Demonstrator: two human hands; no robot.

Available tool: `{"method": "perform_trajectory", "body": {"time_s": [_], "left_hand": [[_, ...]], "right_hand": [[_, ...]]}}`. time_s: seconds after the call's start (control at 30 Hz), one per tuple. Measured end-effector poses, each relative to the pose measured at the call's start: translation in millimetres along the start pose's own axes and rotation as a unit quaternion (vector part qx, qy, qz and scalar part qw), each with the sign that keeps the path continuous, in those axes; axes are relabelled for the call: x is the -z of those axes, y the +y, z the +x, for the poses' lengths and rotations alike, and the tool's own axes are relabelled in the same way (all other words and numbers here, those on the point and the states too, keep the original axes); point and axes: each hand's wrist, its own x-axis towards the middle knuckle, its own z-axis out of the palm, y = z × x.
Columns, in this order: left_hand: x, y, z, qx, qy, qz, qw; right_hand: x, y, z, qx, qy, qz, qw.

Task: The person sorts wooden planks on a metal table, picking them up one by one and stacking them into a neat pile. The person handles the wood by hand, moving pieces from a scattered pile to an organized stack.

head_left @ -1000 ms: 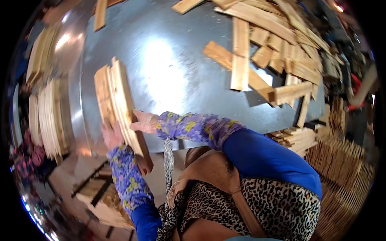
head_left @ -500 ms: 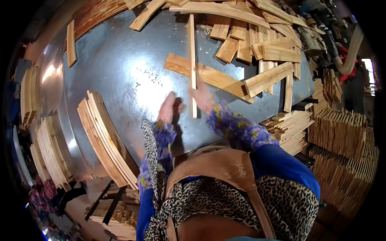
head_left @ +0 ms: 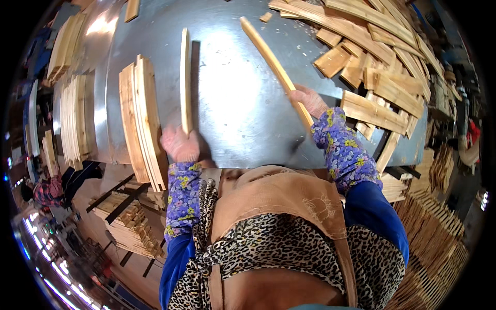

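Observation:
My left hand point(head_left: 180, 145) is closed on the near end of a narrow wooden board point(head_left: 185, 77), which stands on its edge and points away from me over the metal tabletop. Just left of it lies a neat row of boards point(head_left: 138, 113), set side by side. My right hand point(head_left: 309, 101) grips a second wooden board point(head_left: 271, 59) close to its near end. That one is also tipped on edge and slants away to the far left. Bare metal tabletop point(head_left: 227, 124) lies between the two boards.
A loose heap of boards point(head_left: 356, 39) covers the right of the metal table. Farther left lie more stacked boards point(head_left: 75, 119). Below the table's left side is a slatted stack point(head_left: 129, 222) on dark bars. Another person point(head_left: 49, 191) is at the far left.
My left hand, empty before, now holds a board at the left. My right hand has moved right and grips a slanted board. The view has shifted, so the table scene sits differently.

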Motion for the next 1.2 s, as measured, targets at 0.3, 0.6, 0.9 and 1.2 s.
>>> {"method": "perform_trajectory", "body": {"time_s": [0.3, 0.6, 0.9, 1.2], "left_hand": [[-64.4, -144.9, 16.7, -0.043, 0.255, -0.089, 0.962], [-14.2, -156.7, 17.3, -0.084, 0.21, -0.292, 0.929], [-40.0, -134.9, 70.5, -0.136, 0.361, -0.116, 0.915], [33.7, 72.0, 130.6, -0.34, 0.149, -0.308, 0.876]], "right_hand": [[-173.6, 9.1, 84.6, -0.06, -0.093, 0.371, 0.922], [-439.1, -35.3, 17.9, 0.044, -0.129, -0.389, 0.911], [-173.5, -49.8, 178.1, 0.291, 0.094, -0.448, 0.84], [5.6, -145.1, 174.4, 0.079, -0.061, -0.286, 0.953]]}}
